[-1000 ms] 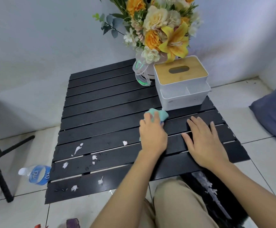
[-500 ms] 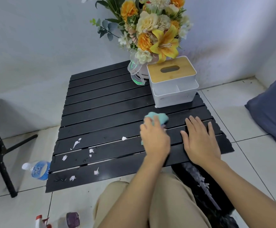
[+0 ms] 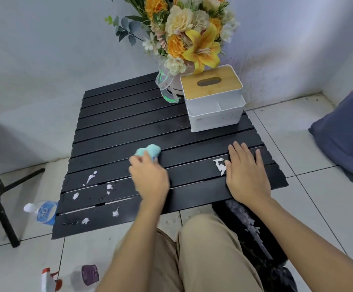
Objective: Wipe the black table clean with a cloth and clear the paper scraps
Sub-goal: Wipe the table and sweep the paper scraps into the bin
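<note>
Head view: left hand is closed around a teal cloth and presses it on the black table; right hand lies flat, fingers spread, holding nothing, one paper scrap touching its thumb side. More paper scraps lie left of the left hand. Water bottle on the floor beyond them, label unreadable; tissue box and flowers stand beyond the right hand.

Slatted table is matte black with white paper scraps dotted on it, cloth is mint teal, tissue box white with a tan wood-grain lid, bouquet orange, cream and yellow, cushion navy at right, trousers khaki.
</note>
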